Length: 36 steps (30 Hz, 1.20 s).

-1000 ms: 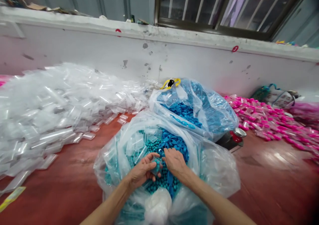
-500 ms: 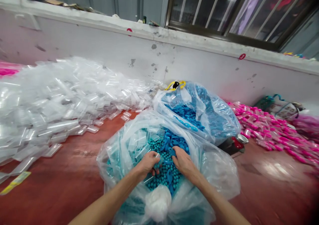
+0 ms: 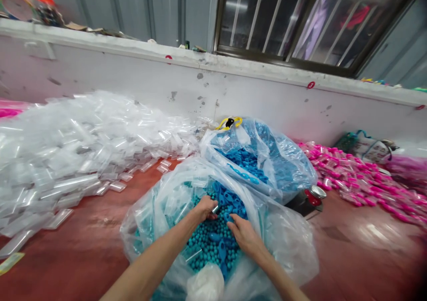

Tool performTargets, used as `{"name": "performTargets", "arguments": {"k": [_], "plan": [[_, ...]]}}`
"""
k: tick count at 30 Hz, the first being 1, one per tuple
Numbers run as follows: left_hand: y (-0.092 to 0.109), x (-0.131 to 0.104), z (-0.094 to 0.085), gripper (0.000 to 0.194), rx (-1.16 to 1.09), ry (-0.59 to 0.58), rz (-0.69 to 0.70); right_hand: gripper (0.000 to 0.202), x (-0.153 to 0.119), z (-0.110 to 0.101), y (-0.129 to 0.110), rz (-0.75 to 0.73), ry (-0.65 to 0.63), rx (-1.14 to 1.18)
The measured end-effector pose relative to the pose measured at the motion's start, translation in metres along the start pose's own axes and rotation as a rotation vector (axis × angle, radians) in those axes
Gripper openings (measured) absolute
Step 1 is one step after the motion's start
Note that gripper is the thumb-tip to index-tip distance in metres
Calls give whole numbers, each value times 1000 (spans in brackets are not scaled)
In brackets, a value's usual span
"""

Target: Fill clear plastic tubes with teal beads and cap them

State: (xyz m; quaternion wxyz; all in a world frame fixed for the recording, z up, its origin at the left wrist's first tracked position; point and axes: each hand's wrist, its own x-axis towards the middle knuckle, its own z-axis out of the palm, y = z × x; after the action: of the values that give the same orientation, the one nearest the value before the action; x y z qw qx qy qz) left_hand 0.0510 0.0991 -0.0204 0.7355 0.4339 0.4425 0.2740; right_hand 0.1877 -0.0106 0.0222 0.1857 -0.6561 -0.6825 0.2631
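Left hand [image 3: 207,208]: grip closed on a small clear case [image 3: 215,209], its shiny edge facing right, toward the other hand; contents hidden
Right hand [image 3: 245,233]: fingertips bent down to the blue pieces [image 3: 230,198]; cannot tell whether the grip pinches one or only touches
Blue heap: inside the front bag [image 3: 293,247], just beyond the right fingertips, so the right hand is nearer; its pieces point every way
Loose blue piece [image 3: 222,253]: on the beads [image 3: 203,247], on the wearer's side of both grips, long axis running roughly toward the wearer, nearer the right hand
Gap: hands apart, beads showing between, left grip slightly farther forward
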Motion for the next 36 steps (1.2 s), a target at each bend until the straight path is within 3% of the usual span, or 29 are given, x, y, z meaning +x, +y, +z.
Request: {"name": "performTargets", "arguments": {"k": [6, 11, 13, 17, 23, 36], "plan": [[8, -40, -9, 46, -146, -132, 36, 14, 1, 2, 4, 120, -67, 496], [4, -76, -8, 45, -273, -233, 103, 24, 0, -7, -18, -34, 129, 351], [1, -84, -9, 43, -292, -257, 133, 27, 2, -6, -25, -82, 122, 332], [-7, -94, -11, 43, -177, -233, 184, 25, 9, 3, -29, -73, -6, 530], [-8, -103, -6, 43, -7, -154, 268, 26, 13, -6, -34, 119, -238, 828], [-6, -119, 9, 61, 13, -97, 273, 31, 3, -12, -45, 139, -285, 946]]}}
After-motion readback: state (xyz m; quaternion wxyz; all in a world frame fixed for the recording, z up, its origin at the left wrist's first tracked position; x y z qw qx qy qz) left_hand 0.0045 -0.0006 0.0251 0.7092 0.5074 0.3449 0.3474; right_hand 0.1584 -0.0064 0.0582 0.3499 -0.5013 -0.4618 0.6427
